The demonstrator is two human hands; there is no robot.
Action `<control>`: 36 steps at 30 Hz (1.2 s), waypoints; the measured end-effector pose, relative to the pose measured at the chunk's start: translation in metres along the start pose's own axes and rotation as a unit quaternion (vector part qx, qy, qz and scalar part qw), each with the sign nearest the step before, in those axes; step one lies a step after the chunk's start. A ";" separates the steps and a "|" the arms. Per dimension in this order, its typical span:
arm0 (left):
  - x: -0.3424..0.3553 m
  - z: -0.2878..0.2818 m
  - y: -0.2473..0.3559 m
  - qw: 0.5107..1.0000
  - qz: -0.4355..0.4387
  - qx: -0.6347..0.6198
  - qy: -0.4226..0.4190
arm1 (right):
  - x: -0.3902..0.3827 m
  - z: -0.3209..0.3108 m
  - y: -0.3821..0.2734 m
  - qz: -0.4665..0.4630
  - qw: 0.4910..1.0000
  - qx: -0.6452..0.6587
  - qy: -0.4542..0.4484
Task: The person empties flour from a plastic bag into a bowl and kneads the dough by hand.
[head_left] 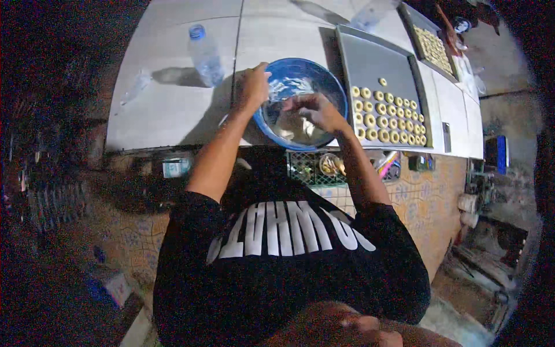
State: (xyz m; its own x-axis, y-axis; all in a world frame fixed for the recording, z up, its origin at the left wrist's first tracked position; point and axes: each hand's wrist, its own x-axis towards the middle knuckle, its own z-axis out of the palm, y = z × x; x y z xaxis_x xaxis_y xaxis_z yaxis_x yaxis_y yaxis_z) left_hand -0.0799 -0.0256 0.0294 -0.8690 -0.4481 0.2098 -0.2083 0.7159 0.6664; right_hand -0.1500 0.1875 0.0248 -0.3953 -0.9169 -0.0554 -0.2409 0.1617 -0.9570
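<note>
A blue round bowl (321, 70) stands at the table's near edge in front of me, with pale, whitish stuff smeared inside. My left hand (256, 88) grips its left rim, fingers wrapped over the edge. Over the inside of the bowl is my right hand (325, 114), its fingers bent together toward the thumb; whatever they pinch is too small or hidden to make out. Close on the right lies a dark baking tray (370, 55), its near half lined with rows of small pale dough rings (394, 120). One ring sits apart from the rows.
A clear plastic bottle (206, 58) with a blue cap stands left of the bowl, beside a crumpled clear plastic piece (137, 87). Farther right, another person's arm (446, 26) reaches by a second filled tray (411, 20). A crate (300, 168) sits below the table edge.
</note>
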 end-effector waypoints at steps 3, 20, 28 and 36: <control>0.004 -0.004 0.000 1.000 -0.014 0.011 -0.002 | -0.034 0.029 -0.047 0.024 0.924 -0.375 0.072; 0.007 -0.007 0.007 0.997 -0.014 0.063 -0.038 | -0.015 -0.002 -0.037 0.041 0.955 0.182 0.231; 0.009 -0.021 0.033 0.998 -0.009 0.051 -0.037 | 0.030 0.026 0.062 0.037 0.998 -0.009 0.049; 0.006 0.003 -0.005 1.000 0.000 0.017 0.025 | 0.066 0.075 0.043 0.188 0.901 -0.326 0.216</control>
State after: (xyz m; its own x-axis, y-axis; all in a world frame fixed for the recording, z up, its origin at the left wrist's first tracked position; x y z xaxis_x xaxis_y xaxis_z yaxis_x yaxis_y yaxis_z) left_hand -0.0852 -0.0300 0.0254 -0.8452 -0.4744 0.2461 -0.2250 0.7335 0.6413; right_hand -0.1203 0.1067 -0.0412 -0.8317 -0.5480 -0.0895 -0.4319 0.7397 -0.5161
